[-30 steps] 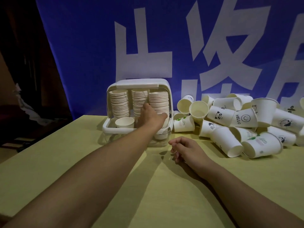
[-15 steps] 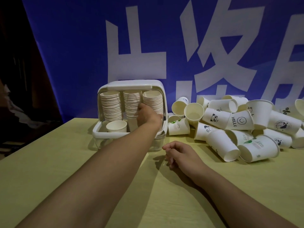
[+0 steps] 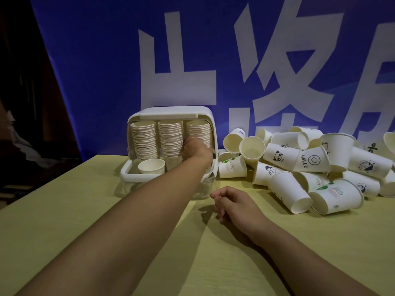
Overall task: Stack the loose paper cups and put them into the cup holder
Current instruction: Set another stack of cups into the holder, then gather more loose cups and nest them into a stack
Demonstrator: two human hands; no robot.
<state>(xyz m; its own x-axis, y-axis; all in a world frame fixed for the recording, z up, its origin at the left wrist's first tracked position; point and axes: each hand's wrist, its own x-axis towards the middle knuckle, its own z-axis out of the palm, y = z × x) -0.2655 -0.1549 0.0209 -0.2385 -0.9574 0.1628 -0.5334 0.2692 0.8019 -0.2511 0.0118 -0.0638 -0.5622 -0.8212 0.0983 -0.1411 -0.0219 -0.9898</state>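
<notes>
The white cup holder [image 3: 171,112] stands open-fronted at the back of the table, with three stacks of paper cups inside. My left hand [image 3: 195,149] reaches into it and grips the lower part of the right stack [image 3: 198,129]; its fingertips are hidden behind the hand. A single upright cup [image 3: 151,166] sits in the holder's front tray under the left stack [image 3: 143,137]. On the table in front of the holder, my right hand [image 3: 233,202] rests loosely curled and holds nothing. Several loose cups [image 3: 299,159] lie heaped to the right.
The yellow table [image 3: 85,221] stretches toward me. A blue banner [image 3: 106,60] with white characters hangs right behind the holder and the heap. The table's left edge drops into a dark area [image 3: 25,146].
My left hand stays at the right stack inside the holder. My right hand has hardly moved on the table. The view has shifted slightly.
</notes>
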